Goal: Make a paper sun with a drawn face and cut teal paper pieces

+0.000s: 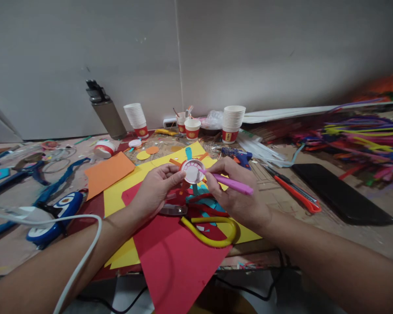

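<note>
My left hand (155, 183) grips the rim of a small paper cup piece (193, 172), thumb on its near edge. Pink-purple marks ring the white round face of the cup piece. A blue paper strip with a small face (188, 153) sticks up from it, and orange strips poke out at its sides. My right hand (237, 179) is closed around a purple marker (237, 185), its tip at the right side of the white face. Below both hands lie scissors with a yellow handle (212, 244), on red paper (177, 266) and teal scraps.
Yellow paper (118, 207) and orange paper (109, 172) lie left. Paper cup stacks (234, 117) and a bottle (108, 115) stand along the wall. To the right are a glue gun (242, 158), a red cutter (294, 192), a black phone (340, 194) and pipe cleaners (373, 144). A white cable (91, 248) crosses my left forearm.
</note>
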Action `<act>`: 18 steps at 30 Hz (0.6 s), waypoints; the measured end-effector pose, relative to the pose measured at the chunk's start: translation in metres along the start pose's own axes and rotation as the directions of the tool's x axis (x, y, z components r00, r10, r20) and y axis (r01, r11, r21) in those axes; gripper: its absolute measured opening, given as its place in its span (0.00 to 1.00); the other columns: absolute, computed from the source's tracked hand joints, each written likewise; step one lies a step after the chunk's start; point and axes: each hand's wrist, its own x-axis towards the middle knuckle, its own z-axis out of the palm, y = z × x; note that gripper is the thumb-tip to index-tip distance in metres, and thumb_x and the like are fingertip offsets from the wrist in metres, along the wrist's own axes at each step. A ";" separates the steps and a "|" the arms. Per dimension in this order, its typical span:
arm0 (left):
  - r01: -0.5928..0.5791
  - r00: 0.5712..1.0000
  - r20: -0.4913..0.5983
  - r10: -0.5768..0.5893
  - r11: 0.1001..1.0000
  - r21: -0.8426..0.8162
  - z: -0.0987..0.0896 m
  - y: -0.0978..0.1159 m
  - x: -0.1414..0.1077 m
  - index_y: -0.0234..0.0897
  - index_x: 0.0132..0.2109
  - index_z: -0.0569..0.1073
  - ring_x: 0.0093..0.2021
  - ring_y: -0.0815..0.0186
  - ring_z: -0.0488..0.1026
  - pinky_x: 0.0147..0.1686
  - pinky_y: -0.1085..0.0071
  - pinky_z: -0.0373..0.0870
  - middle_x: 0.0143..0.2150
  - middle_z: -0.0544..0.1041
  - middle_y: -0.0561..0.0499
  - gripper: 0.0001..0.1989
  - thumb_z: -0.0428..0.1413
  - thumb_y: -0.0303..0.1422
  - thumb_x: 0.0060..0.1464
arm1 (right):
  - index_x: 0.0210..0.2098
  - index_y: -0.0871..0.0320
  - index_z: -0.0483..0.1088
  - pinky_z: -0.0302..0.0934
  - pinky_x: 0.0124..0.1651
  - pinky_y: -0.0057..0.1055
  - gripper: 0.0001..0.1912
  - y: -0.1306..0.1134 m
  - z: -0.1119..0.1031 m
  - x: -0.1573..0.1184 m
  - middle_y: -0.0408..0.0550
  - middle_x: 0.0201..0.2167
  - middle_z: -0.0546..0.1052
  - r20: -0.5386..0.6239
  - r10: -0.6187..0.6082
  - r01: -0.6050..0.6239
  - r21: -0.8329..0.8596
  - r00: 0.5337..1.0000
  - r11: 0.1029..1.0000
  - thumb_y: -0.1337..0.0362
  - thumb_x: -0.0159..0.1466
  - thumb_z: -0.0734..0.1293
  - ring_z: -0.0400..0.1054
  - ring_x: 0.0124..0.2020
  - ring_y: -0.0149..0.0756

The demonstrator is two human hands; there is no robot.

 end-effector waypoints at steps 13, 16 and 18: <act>-0.010 1.000 0.011 0.010 1.000 -0.012 -0.003 -0.003 0.002 0.32 0.34 0.70 0.29 0.71 0.75 0.33 0.75 0.74 0.30 0.77 0.52 0.13 0.65 0.32 0.47 | 0.31 0.56 0.64 0.59 0.29 0.28 0.05 0.000 -0.002 0.003 0.40 0.25 0.70 -0.039 -0.004 0.002 -0.040 0.999 0.999 0.67 0.63 0.66 0.66 0.25 0.28; -0.017 1.000 0.016 0.017 1.000 -0.015 -0.003 -0.003 0.002 0.32 0.34 0.70 0.28 0.72 0.74 0.32 0.75 0.73 0.29 0.76 0.53 0.12 0.65 0.32 0.47 | 0.32 0.56 0.64 0.59 0.28 0.28 0.05 0.000 -0.002 0.003 0.41 0.26 0.70 -0.048 0.002 -0.004 -0.039 0.999 0.999 0.67 0.63 0.65 0.65 0.25 0.28; -0.018 1.000 0.012 0.018 1.000 -0.014 -0.003 -0.003 0.002 0.32 0.34 0.69 0.28 0.72 0.74 0.33 0.75 0.73 0.29 0.76 0.53 0.12 0.65 0.32 0.47 | 0.32 0.56 0.64 0.59 0.28 0.28 0.05 0.000 -0.002 0.003 0.41 0.26 0.70 -0.048 0.008 -0.010 -0.035 0.999 0.999 0.67 0.63 0.66 0.66 0.25 0.29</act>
